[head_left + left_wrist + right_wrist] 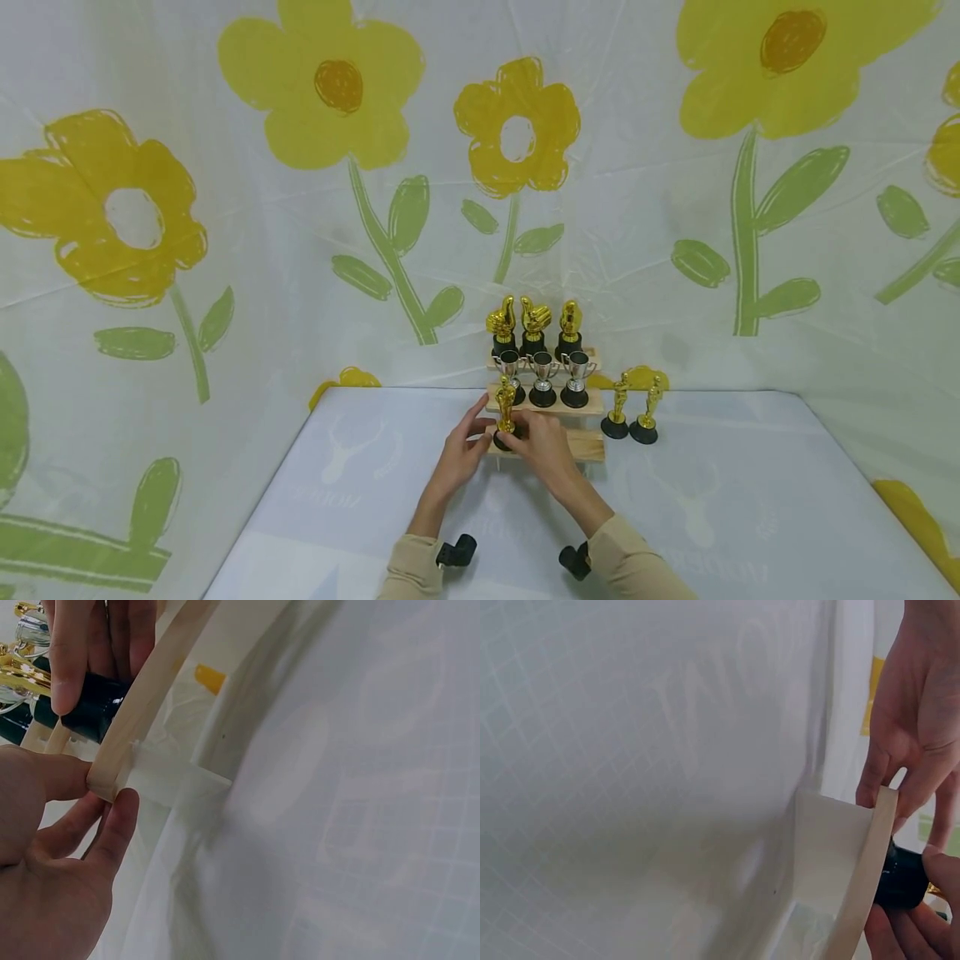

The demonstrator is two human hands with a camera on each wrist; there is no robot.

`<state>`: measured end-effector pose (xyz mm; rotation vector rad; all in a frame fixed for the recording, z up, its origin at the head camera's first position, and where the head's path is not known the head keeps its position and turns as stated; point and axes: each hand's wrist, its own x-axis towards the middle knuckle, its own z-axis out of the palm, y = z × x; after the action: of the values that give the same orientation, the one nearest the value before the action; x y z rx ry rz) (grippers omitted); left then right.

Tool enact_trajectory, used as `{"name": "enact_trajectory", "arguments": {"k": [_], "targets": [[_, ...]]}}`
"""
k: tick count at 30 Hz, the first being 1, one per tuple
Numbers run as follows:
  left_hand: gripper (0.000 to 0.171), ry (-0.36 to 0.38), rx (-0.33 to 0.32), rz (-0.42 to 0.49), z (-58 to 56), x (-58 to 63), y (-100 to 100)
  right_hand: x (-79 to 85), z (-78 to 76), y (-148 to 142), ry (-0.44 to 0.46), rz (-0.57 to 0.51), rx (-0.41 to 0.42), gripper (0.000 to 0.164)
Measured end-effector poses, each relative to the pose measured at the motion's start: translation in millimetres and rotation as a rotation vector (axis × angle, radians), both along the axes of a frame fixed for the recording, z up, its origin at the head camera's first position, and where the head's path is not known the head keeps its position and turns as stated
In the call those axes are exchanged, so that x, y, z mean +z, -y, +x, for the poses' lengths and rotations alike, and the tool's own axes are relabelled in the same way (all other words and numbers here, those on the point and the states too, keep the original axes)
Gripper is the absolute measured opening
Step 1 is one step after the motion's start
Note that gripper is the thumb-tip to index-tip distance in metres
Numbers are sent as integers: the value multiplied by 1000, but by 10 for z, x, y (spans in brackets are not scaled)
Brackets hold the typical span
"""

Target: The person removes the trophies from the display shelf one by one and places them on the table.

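Observation:
A gold figurine trophy with a round black base stands upright at the left end of the lowest wooden shelf board. My right hand grips its base, thumb on the near side; in the right wrist view the black base sits against the board. With thumb and fingers my left hand pinches the board's left end. Behind, on the middle board, several silver cups line up, the left one partly covered by the figurine. Gold hand-shaped trophies occupy the top board.
Two more gold figurine trophies stand on the table just right of the rack. The white table reaches back to a flower-printed curtain. White supports hold up the lowest board.

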<state>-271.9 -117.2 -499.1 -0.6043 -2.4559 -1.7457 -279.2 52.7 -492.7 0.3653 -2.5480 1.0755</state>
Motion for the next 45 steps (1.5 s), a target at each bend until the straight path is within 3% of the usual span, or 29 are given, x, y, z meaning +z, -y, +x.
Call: {"name": "enact_trajectory", "arguments": {"k": [8,14,24,30,35,42,45], "targets": [[62,-5,7,1,9,17,-14,13,48,-59,72,1,-8,31],[61,-1,5,6,8,19,-17,-5,98,-166,28,7,-4,27],[61,-1,14,-19,14,48,-6,35,207,-384,78,43,-25,21],[61,-6,16,-17,17,53,-8,71,276,-495,57,30,-32,23],[61,-11,31,-9,-13,-31,-11,89,336,-587,74,30,-48,26],[61,-4,12,-16,-16,-19,0,67,378,-740,55,22,-68,24],[62,-7,27,-21,-75,-127,-8,84,404,-807,57,16,-79,25]]}}
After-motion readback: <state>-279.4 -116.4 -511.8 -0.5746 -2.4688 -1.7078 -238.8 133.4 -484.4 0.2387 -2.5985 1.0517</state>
